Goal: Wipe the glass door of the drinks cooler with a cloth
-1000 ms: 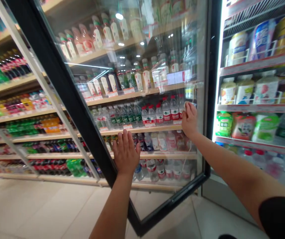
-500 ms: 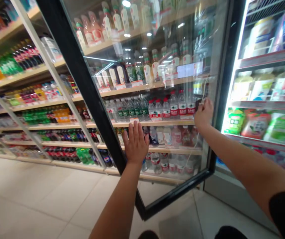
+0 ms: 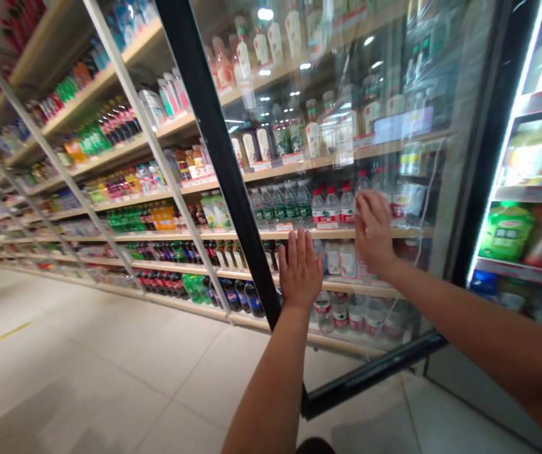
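A tall glass cooler door [image 3: 394,75] with a black frame [image 3: 218,164] stands partly swung out from the lit cooler on the right. My left hand [image 3: 300,270] lies flat on the glass near the frame's left bar, fingers stretched upward and holding nothing. Slightly higher and to the right, my right hand [image 3: 373,232] also presses flat against the glass with its fingers extended. Behind the glass I see shelves of water bottles with red caps [image 3: 332,205] and other drinks.
Long wooden shelves [image 3: 110,151] packed with bottled drinks run off to the left along a light tiled floor [image 3: 86,378]. The open cooler's lit shelves [image 3: 526,271] hold green and white packs at the right edge. The door's lower corner [image 3: 309,407] juts over the floor.
The door has swung further right toward the cooler. My right hand left the door's right edge and now lies flat on the glass. My left hand stays flat on it.
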Demonstrator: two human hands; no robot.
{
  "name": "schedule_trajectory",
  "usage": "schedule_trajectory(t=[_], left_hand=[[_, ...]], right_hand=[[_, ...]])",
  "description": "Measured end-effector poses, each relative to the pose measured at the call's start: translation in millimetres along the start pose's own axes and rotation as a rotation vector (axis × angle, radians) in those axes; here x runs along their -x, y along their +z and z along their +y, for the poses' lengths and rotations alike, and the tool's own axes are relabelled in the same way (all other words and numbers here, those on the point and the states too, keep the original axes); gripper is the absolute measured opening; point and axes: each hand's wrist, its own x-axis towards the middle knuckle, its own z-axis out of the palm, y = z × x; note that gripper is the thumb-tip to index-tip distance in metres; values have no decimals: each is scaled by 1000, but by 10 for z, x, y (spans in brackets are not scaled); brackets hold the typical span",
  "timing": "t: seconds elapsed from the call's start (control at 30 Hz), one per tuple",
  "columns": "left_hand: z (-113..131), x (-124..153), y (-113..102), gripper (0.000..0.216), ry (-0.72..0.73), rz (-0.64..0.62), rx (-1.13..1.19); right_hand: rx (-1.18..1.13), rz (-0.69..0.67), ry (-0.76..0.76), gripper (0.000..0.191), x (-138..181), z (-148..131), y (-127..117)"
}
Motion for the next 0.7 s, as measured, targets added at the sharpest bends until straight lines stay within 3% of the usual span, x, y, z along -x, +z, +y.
schedule_trajectory(t=[0.07,0.13,0.3,0.37,0.57,0.63,0.7], left_hand=[[-1,3,-2,72,-2,6,17],[-6,1,3,72,-3,6,43],[-14,-8,28,73,4,39,17],[-10,-9,27,73,6,45,-2],[-3,-11,2,73,15,52,-21],[-3,-15,-1,74,19,61,-23],[-1,-21,-3,75,18,62,-30]], right_hand=[[-36,-90,-133,52,287,-157,23],[-30,-170,-227,53,368,-254,33],[12,-75,-149,52,-222,-329,46],[-7,-59,-157,54,-261,-327,41],[-36,-344,-424,51,286,-225,-73],[-17,-315,-405,47,138,-199,-91],[22,-200,-308,43,-109,-197,-84]])
